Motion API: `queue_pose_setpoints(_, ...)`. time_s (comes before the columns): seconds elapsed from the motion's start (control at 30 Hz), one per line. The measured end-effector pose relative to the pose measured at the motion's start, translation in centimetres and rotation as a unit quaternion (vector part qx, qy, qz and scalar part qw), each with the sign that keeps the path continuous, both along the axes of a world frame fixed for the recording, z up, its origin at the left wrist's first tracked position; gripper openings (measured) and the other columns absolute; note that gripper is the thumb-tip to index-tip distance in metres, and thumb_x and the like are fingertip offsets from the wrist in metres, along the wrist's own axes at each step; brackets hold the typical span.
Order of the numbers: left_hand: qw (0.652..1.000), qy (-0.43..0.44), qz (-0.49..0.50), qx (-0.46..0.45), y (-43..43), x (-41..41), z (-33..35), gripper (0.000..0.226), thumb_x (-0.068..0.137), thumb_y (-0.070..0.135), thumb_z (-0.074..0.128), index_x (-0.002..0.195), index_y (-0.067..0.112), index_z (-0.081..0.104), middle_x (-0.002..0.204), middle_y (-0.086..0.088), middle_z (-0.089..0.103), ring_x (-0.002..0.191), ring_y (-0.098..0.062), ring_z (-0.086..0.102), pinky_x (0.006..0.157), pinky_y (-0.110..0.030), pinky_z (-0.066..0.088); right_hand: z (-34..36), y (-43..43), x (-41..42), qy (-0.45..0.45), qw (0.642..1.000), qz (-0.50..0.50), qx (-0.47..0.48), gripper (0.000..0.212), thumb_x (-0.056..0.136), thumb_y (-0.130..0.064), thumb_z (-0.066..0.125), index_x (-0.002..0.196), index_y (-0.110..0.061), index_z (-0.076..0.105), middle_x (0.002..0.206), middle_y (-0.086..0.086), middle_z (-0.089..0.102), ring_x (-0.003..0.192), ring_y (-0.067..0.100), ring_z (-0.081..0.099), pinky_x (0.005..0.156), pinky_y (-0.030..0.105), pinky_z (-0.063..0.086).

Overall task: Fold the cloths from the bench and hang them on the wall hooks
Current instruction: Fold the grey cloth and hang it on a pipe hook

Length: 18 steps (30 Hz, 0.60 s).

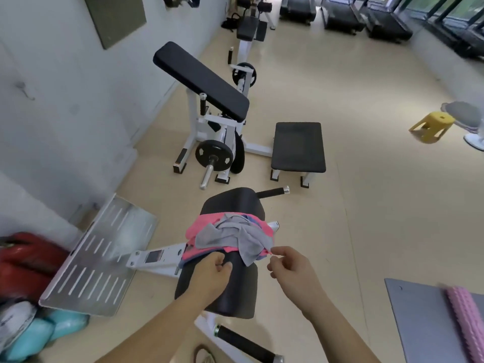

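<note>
A heap of cloths lies across the black padded bench [230, 203] in front of me: a crumpled grey cloth [235, 238] on top, a pink cloth [203, 226] under it, and a bit of blue cloth [250, 220] showing. My left hand [212, 275] pinches the near edge of the pink cloth at the heap's left corner. My right hand [290, 268] pinches the pink cloth's near right corner between thumb and forefinger. A wall hook [26, 90] is on the white wall at the far left.
A metal footplate [99, 260] stands left of the bench, with red [28, 258] and teal bags [39, 334] beside it. Ahead are an incline bench with weight plates [213, 155] and a flat black bench [298, 146]. A grey mat with a pink roller [463, 318] lies right.
</note>
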<state>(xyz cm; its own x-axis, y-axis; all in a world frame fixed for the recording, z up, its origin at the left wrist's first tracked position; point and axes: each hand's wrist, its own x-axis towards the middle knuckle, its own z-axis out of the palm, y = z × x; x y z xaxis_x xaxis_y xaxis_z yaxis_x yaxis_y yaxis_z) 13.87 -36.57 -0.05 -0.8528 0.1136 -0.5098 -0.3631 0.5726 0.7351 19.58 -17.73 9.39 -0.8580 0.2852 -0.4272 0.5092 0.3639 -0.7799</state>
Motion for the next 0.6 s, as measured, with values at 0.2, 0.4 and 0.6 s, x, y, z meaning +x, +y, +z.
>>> queue_pose_setpoints(0.2, 1.0, -0.025, 0.008, -0.003, 4.4, -7.4, -9.8, 0.032, 0.096, 0.026, 0.051, 0.065, 0.026, 0.043, 0.072, 0.001, 0.052, 0.07, -0.016, 0.047, 0.07, -0.036, 0.052, -2.7, 2.4, -5.6, -0.045, 0.999, 0.024, 0.017, 0.022, 0.098, -0.017, 0.054, 0.095, -0.035, 0.067, 0.088, 0.003, 0.075, 0.087, 0.028, 0.07, 0.086, 0.041, 0.058)
queue_pose_setpoints(0.4, 0.985, -0.033, 0.166, 0.045, 8.0, -8.4, -8.8, 0.039, 0.095, 0.026, 0.065, 0.061, 0.013, 0.051, 0.057, 0.004, 0.047, 0.056, -0.013, 0.038, 0.058, -0.026, 0.037, -5.6, 4.0, -10.8, -0.082, 0.992, 0.089, 0.019, 0.019, 0.097, -0.015, 0.054, 0.093, -0.024, 0.07, 0.089, 0.009, 0.073, 0.086, 0.033, 0.068, 0.08, 0.043, 0.058)
queue_pose_setpoints(0.6, 0.963, 0.005, 0.27, -0.002, 11.6, -7.4, -9.9, 0.038, 0.094, 0.028, 0.065, 0.062, 0.018, 0.047, 0.059, 0.004, 0.051, 0.057, -0.015, 0.046, 0.056, -0.027, 0.036, -8.9, 7.3, -15.3, -0.088, 0.969, 0.229, 0.036, 0.019, 0.096, -0.014, 0.053, 0.089, -0.01, 0.071, 0.087, 0.02, 0.068, 0.072, 0.027, 0.059, 0.064, 0.04, 0.05)
